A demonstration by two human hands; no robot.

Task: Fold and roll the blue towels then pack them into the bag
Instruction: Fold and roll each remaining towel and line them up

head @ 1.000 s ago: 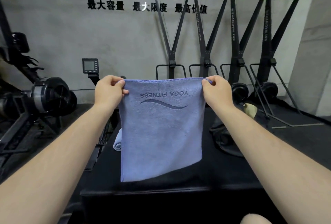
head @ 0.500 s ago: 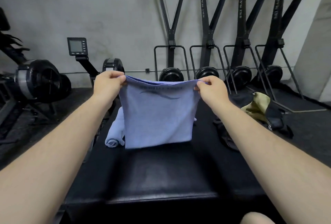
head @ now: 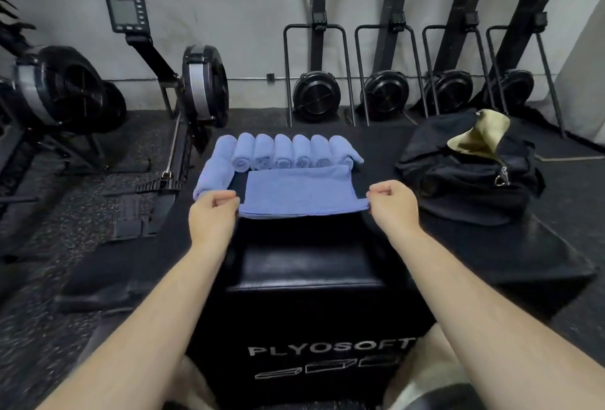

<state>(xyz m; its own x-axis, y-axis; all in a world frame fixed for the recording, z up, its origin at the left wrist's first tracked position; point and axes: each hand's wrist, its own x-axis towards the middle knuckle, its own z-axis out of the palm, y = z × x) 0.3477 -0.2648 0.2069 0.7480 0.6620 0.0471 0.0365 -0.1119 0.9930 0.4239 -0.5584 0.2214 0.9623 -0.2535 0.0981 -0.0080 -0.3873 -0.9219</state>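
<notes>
Head view, one frame. Person stands at a black padded box [head: 314, 265] marked PLYOSOFT on its near face.

Left hand [head: 212, 213]: fingers curled, thumb and fingers pinch the near left corner of a folded blue towel [head: 299, 192]. Right hand [head: 391, 201]: same hold on the near right corner. Both forearms reach in from the bottom of the view.

Folded towel: lies flat on the top of the box, stretched between the two hands, near edge showing stacked layers. Far edge lies just in front of the rolled ones.

Rolled towels [head: 283, 152]: a row side by side on the far part of the box top, touching one another, ends facing the person. Six short rolls are clear; one longer roll [head: 214, 169] at the left end runs closer to the person, its near end just behind the left hand. The roll at the right end is looser, with a flap out to the right.

Bag [head: 471, 174]: black, slumped on the black surface to the right of the towels, well apart from the right hand. Top is open and shows a tan lining [head: 478, 134]. A metal clip hangs at its right side.

Surroundings: rowing machine [head: 183, 88] with a monitor on the floor at left; four upright black machines [head: 415, 88] stand against the grey wall behind. Nothing lies between the hands and the bag.
</notes>
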